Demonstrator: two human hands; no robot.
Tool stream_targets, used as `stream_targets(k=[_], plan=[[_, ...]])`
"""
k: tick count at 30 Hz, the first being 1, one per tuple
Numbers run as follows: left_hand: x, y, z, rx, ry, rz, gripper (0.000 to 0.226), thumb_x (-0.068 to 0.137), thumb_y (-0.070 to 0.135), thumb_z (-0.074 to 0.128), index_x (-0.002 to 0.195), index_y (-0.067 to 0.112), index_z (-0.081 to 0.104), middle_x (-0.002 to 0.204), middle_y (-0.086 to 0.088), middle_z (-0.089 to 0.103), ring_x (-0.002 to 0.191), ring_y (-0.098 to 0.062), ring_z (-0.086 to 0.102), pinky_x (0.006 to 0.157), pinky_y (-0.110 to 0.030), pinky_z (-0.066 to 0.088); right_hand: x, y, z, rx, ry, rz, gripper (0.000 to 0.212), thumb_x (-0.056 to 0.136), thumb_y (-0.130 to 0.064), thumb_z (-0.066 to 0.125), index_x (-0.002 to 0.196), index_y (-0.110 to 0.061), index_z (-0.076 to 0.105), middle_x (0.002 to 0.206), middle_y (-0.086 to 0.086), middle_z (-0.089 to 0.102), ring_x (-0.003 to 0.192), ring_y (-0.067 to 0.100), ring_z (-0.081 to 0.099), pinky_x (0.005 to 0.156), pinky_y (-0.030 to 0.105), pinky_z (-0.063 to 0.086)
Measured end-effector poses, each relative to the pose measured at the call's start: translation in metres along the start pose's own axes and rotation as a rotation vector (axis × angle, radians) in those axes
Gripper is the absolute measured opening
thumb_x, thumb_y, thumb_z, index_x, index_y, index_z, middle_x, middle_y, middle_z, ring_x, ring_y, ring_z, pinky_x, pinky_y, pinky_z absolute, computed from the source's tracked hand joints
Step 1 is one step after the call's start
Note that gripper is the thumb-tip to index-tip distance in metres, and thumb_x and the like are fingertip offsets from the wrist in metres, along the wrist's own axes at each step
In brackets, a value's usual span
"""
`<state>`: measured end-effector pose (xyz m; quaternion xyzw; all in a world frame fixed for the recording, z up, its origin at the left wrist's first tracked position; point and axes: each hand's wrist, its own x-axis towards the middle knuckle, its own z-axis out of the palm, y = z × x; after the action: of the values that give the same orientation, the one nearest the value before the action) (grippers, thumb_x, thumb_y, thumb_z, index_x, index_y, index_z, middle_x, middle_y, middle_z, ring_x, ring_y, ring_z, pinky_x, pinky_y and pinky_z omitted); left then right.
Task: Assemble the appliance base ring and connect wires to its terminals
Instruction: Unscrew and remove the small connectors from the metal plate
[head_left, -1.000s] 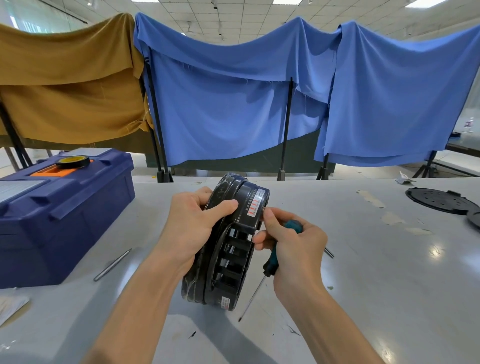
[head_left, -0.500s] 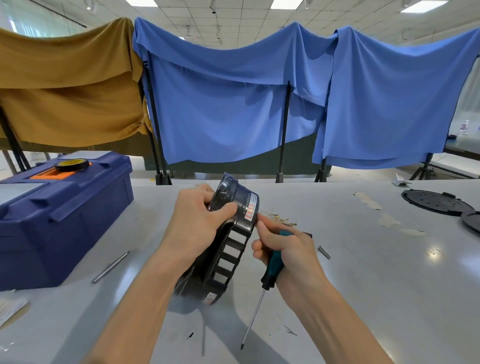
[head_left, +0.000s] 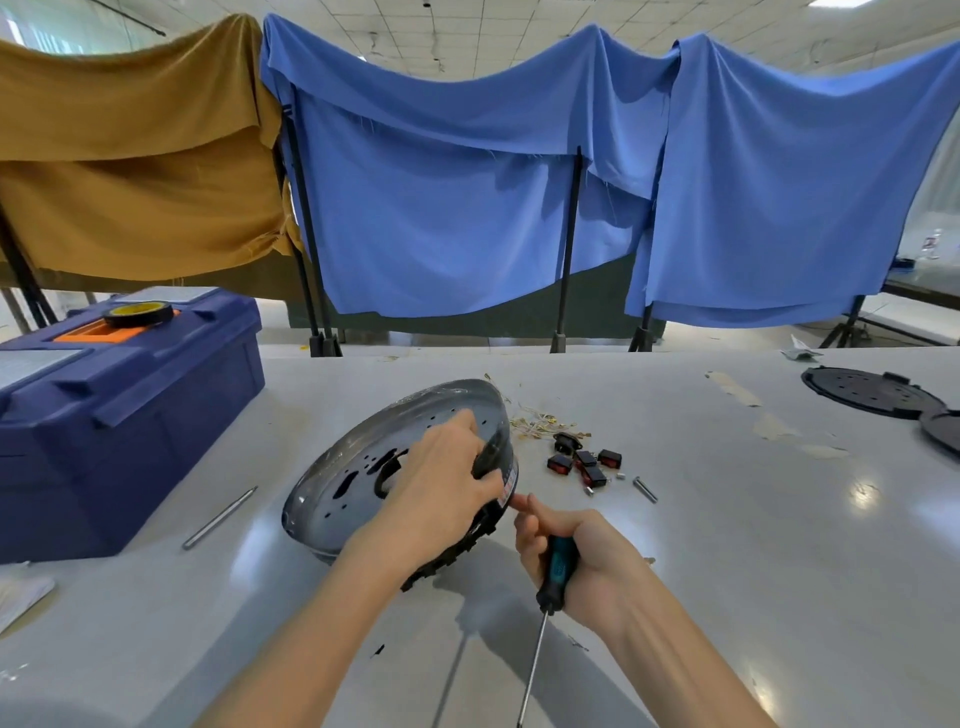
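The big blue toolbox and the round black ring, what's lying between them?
In the head view, one thin metal rod lies on the grey table between blue toolbox and ring.

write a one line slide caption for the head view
Left hand tilts the appliance base ring on the table while the right hand holds a screwdriver.

The black base ring is tilting on its lower edge on the counter, its silvery perforated plate facing up and left. Pale wires and red-and-black switches are lying just beside it.
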<state>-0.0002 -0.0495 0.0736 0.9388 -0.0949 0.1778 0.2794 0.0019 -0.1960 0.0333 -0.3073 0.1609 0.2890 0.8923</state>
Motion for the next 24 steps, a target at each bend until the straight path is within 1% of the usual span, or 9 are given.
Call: stream_targets(k=[2, 4, 7, 11, 14, 16, 18, 21, 24], plan=[[-0.002, -0.003, 0.008, -0.001, -0.053, -0.009, 0.03, 0.086, 0.016, 0.063, 0.064, 0.007, 0.047, 0.077, -0.005, 0.042, 0.07, -0.024, 0.044, 0.062, -0.038, 0.036, 0.004, 0.0, -0.008, 0.009, 0.016, 0.04, 0.013, 0.093, 0.0, 0.051, 0.089, 0.007, 0.062, 0.053, 0.008, 0.054, 0.034, 0.013, 0.053, 0.03, 0.014, 0.04], [-0.004, -0.004, 0.014, 0.017, -0.085, -0.004, 0.036, 0.087, 0.018, 0.063, 0.062, 0.014, 0.038, 0.076, -0.002, 0.04, 0.068, -0.02, 0.039, 0.059, -0.034, 0.029, 0.007, 0.0, -0.014, 0.017, 0.027, 0.068, 0.013, 0.093, -0.001, 0.051, 0.089, 0.007, 0.061, 0.051, 0.008, 0.055, 0.032, 0.012, 0.053, 0.029, 0.013, 0.039], [-0.009, -0.006, 0.021, 0.088, -0.122, 0.023, 0.043, 0.087, 0.02, 0.062, 0.059, 0.013, 0.031, 0.076, 0.002, 0.031, 0.068, -0.017, 0.032, 0.056, -0.031, 0.02, 0.009, -0.003, -0.019, 0.026, 0.048, 0.114, 0.015, 0.092, 0.004, 0.048, 0.095, 0.01, 0.061, 0.049, 0.008, 0.055, 0.03, 0.012, 0.051, 0.029, 0.013, 0.038], [-0.017, -0.011, 0.029, 0.109, -0.155, 0.025, 0.045, 0.085, 0.023, 0.064, 0.057, 0.012, 0.031, 0.079, 0.0, 0.033, 0.074, -0.021, 0.037, 0.059, -0.031, 0.025, 0.011, -0.004, -0.025, 0.074, 0.064, 0.176, 0.029, 0.089, 0.01, 0.039, 0.113, 0.005, 0.054, 0.052, 0.011, 0.056, 0.029, 0.014, 0.05, 0.027, 0.014, 0.037], [-0.021, -0.013, 0.034, 0.129, -0.179, 0.018, 0.049, 0.081, 0.024, 0.068, 0.052, 0.009, 0.031, 0.079, -0.001, 0.035, 0.079, -0.025, 0.042, 0.061, -0.035, 0.032, 0.011, 0.0, -0.027, 0.094, 0.034, 0.237, 0.029, 0.073, 0.016, 0.04, 0.094, 0.004, 0.056, 0.055, 0.009, 0.051, 0.028, 0.015, 0.047, 0.026, 0.013, 0.033], [-0.023, -0.014, 0.036, 0.112, -0.195, -0.016, 0.046, 0.078, 0.025, 0.07, 0.052, 0.005, 0.039, 0.081, -0.003, 0.038, 0.082, -0.028, 0.046, 0.066, -0.038, 0.039, 0.012, 0.002, -0.029, 0.101, 0.033, 0.241, 0.025, 0.067, 0.016, 0.041, 0.083, 0.002, 0.054, 0.056, 0.008, 0.047, 0.028, 0.015, 0.046, 0.025, 0.013, 0.031], [-0.023, -0.016, 0.037, 0.097, -0.206, -0.046, 0.037, 0.077, 0.027, 0.071, 0.06, -0.001, 0.055, 0.088, -0.005, 0.044, 0.088, -0.027, 0.048, 0.073, -0.041, 0.044, 0.013, 0.004, -0.03, 0.116, 0.036, 0.248, 0.02, 0.071, 0.014, 0.043, 0.083, 0.002, 0.052, 0.057, 0.008, 0.046, 0.027, 0.015, 0.045, 0.025, 0.013, 0.03], [-0.024, -0.02, 0.036, 0.142, -0.229, -0.033, 0.023, 0.079, 0.036, 0.07, 0.075, 0.013, 0.072, 0.106, 0.004, 0.049, 0.104, -0.015, 0.042, 0.092, -0.039, 0.036, 0.013, 0.004, -0.03, 0.112, 0.029, 0.249, 0.016, 0.072, 0.014, 0.046, 0.077, 0.0, 0.051, 0.063, 0.008, 0.044, 0.027, 0.015, 0.043, 0.026, 0.012, 0.03], [-0.025, -0.027, 0.034, 0.152, -0.269, -0.007, 0.02, 0.08, 0.037, 0.068, 0.087, 0.02, 0.076, 0.122, 0.013, 0.048, 0.115, -0.008, 0.039, 0.101, -0.034, 0.027, 0.012, 0.003, -0.027, 0.137, 0.016, 0.265, 0.014, 0.072, 0.014, 0.047, 0.069, 0.001, 0.052, 0.057, 0.008, 0.045, 0.028, 0.016, 0.043, 0.027, 0.012, 0.031]])
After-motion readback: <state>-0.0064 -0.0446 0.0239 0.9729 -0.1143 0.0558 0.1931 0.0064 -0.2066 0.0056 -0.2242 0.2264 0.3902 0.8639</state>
